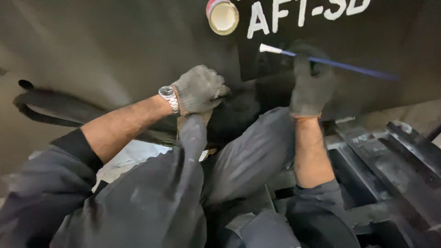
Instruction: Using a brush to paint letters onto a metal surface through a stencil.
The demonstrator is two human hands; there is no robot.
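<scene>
- Two gloved hands are seen, both raised against a big dark panel [115,50].
- On the right hand [312,85], the fingers [307,64] are closed around a thin blue brush handle [349,67], near its front end.
- The white brush tip [268,48] is pointed left and is held just below the white painted letters [298,14] on the panel.
- Whether the tip is touching the panel cannot be told.
- On the left hand [198,89], the fingers [216,89] are curled and pressed against the panel's lower edge; whether something small is held inside them cannot be told.
- A silver wristwatch [169,96] is worn on the left wrist.
- A roll of tape [223,17] with a red edge is seen above the left hand, beside the letters.
- Grey trouser knees [193,138] are raised between the two arms.
- Dark metal frames [376,151] are seen low on the right.
- A slip could happen: the handle is long and thin, so the tip could wobble and smear the letters.
- The long back end of the handle sticks out to the right and could be bumped.
- The knees are close under the arms, so a wrist could be nudged and the brush thrown off its spot.
</scene>
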